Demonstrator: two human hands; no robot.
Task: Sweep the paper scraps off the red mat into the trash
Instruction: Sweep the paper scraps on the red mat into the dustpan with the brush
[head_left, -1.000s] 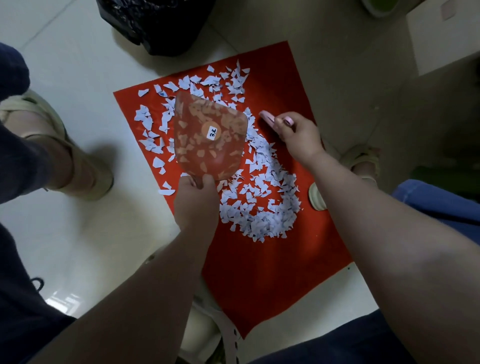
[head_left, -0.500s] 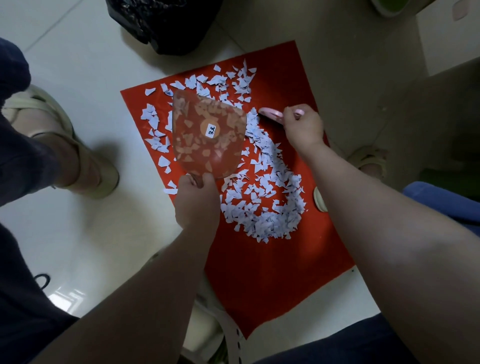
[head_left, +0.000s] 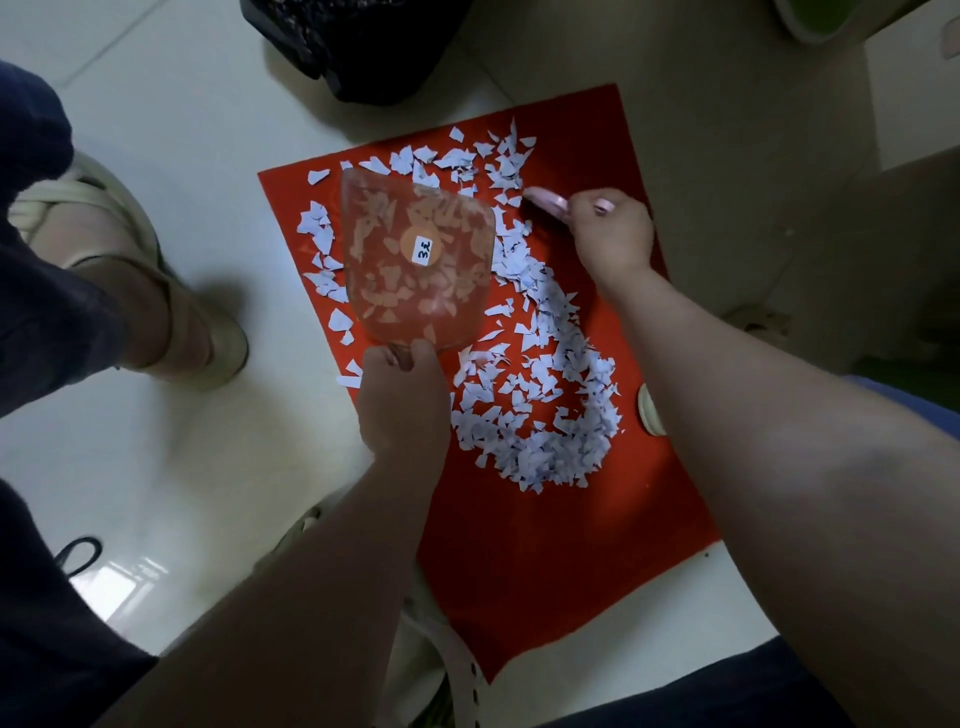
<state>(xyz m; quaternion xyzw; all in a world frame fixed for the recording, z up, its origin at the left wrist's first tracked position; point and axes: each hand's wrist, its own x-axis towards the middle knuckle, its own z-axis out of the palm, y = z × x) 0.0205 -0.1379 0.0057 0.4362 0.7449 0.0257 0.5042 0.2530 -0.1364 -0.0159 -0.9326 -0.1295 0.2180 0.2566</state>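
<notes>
A red mat (head_left: 561, 551) lies on the pale floor, strewn with white paper scraps (head_left: 545, 431) in a curved band from its far edge to its middle. My left hand (head_left: 402, 400) grips the handle of a clear dustpan (head_left: 415, 260) held low over the scraps on the mat's left part; a label sits on its middle. My right hand (head_left: 613, 234) holds a small pink brush (head_left: 543, 200) at the mat's far right, by the upper scraps. A black trash bag (head_left: 358, 41) stands just beyond the mat's far edge.
Another person's sandalled foot (head_left: 130, 280) and dark trouser leg stand on the floor left of the mat. My own sandal (head_left: 652, 410) touches the mat's right edge, beside my right forearm. A white box (head_left: 909, 93) sits at the top right.
My right hand with the pink brush has moved a little farther up the mat. The dustpan has stayed over the same scraps; the camera view shifted slightly.
</notes>
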